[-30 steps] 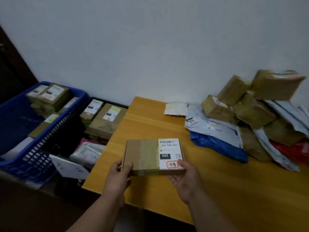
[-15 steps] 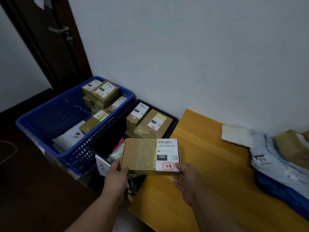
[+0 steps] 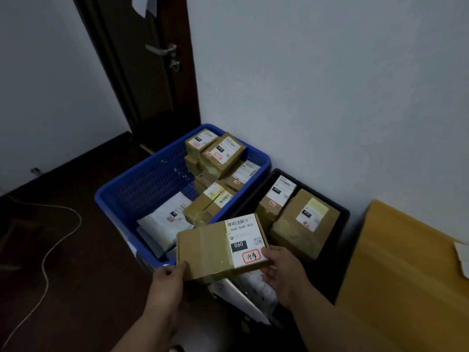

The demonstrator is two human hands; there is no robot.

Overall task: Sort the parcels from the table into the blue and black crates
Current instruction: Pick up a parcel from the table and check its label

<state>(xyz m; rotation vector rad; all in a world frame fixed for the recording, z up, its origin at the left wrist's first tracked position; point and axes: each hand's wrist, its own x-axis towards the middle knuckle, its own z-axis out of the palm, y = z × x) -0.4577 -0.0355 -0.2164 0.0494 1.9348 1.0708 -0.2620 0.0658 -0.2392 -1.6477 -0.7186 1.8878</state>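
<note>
Gripping the flat parcel [image 3: 220, 246] — left hand [image 3: 168, 278], right hand [image 3: 281, 269] — at its near corners.

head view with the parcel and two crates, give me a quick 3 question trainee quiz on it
1. True or false: both hands grip the flat parcel, the left hand at its left corner and the right hand at its right edge.
2. Which crate touches the table's side? A) blue crate B) black crate
3. Fill in: the big number on the parcel's black patch is ___.

Key: 1 true; 2 B; 3 060
</note>
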